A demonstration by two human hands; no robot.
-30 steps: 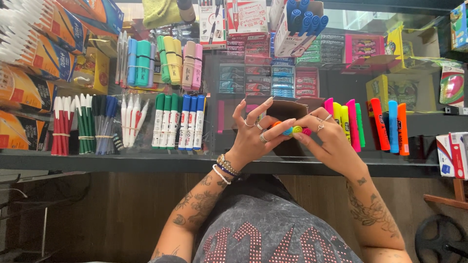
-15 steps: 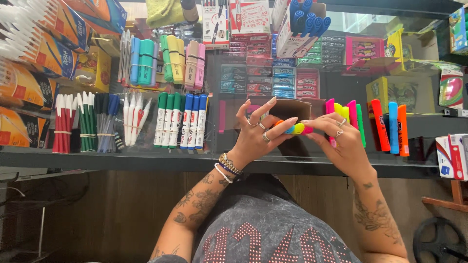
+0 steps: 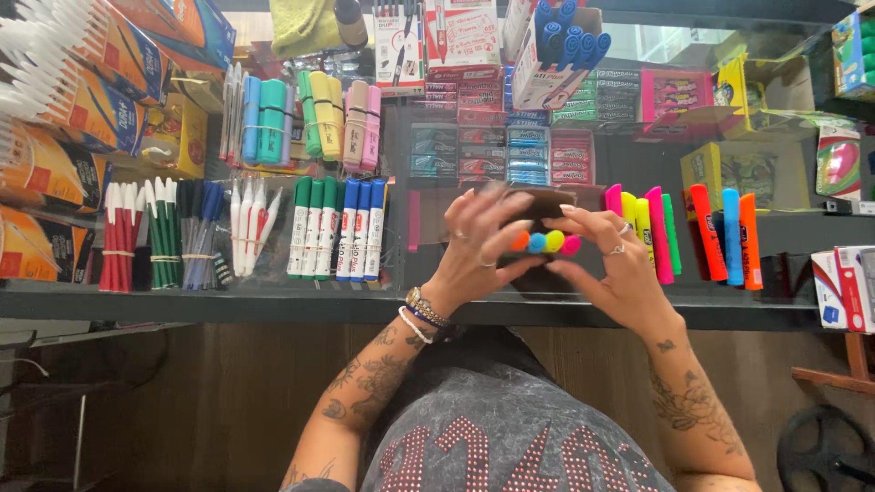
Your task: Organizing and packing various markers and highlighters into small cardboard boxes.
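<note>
Nearest: grey printed shirt (image 3: 510, 446), both tattooed forearms raised over the dark worktop edge (image 3: 228, 305). Left hand (image 3: 478, 241), beaded bracelets (image 3: 421, 314) at the wrist, grip closed lightly on the left side of a small bundle of highlighters (image 3: 545, 242): orange, blue, yellow, pink tips facing the camera, packed side by side. Right hand (image 3: 615, 269), ring on one finger, grip cupped round the right and underside of the same bundle, fingertips on the pink end. Bundle held in the air just above the worktop, in front of a brown box (image 3: 538, 202) partly hidden behind the fingers; cannot tell if bundle and box touch. For a clean hold, judging from this: keep all four tips level, squeeze evenly from both sides, avoid letting one barrel slide out of line, keep elbows off the stock. Just beyond on the right: loose highlighters lying in a row (image 3: 679, 232), pink, yellow, green, orange, blue. On the left: banded green and blue markers (image 3: 337, 228), then red, green and blue pens (image 3: 155, 237). Farther back: pastel marker bundles (image 3: 305, 114), stacked small packs (image 3: 510, 137), orange pen packets (image 3: 55, 118) far left.
</note>
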